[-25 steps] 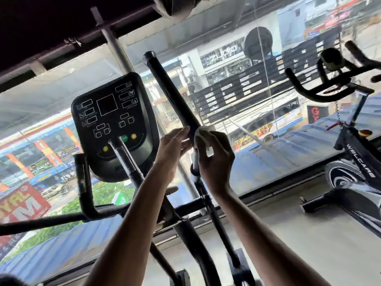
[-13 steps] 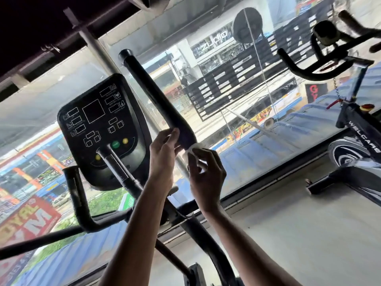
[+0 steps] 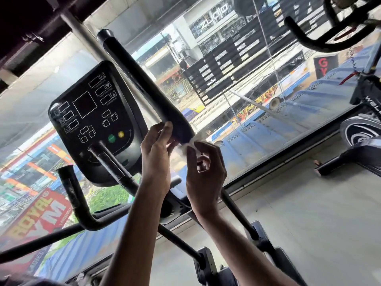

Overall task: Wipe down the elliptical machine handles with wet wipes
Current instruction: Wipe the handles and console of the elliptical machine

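Wiping the handle [image 3: 144,79] looks under way. The right hand [image 3: 206,174] pinches the wipe [image 3: 191,143] against its near end. The left hand [image 3: 155,155], fingers nearly straight, touches the handle. Next, probably wrap the wipe and slide it toward the far end.

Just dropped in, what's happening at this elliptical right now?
A person is wiping the elliptical by the window. Their right hand pinches a crumpled white wet wipe against the lower end of the long black padded handle. The left hand rests its fingertips on the same handle, just beside the wipe. The black console with green and yellow buttons and the short bent black handle to its left are not being touched.
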{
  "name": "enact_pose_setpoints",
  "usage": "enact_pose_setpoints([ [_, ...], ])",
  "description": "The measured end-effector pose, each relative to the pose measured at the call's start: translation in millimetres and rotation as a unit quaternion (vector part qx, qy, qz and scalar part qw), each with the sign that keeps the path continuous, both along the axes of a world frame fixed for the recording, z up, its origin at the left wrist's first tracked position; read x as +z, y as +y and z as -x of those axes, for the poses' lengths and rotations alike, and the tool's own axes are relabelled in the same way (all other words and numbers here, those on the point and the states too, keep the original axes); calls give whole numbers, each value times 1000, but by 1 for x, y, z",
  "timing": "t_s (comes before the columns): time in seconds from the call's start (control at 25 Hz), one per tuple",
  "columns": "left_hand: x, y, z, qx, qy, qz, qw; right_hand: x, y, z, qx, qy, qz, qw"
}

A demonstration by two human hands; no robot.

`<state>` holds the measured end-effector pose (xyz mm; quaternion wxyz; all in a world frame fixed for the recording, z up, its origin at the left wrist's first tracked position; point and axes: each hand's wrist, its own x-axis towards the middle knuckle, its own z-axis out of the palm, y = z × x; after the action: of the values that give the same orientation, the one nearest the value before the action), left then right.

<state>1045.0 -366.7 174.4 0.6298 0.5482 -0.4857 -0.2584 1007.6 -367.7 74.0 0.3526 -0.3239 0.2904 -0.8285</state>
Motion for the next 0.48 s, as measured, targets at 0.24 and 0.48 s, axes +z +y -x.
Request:
enact_pose_setpoints([
  [0.24, 8, 8, -7, -49, 102, -34, 993, 12, -18, 7, -96, 107, 109, 984],
  [0.48, 7, 5, -9, -53, 59, -31, 996, 28, -25, 15, -117, 133, 167, 970],
])
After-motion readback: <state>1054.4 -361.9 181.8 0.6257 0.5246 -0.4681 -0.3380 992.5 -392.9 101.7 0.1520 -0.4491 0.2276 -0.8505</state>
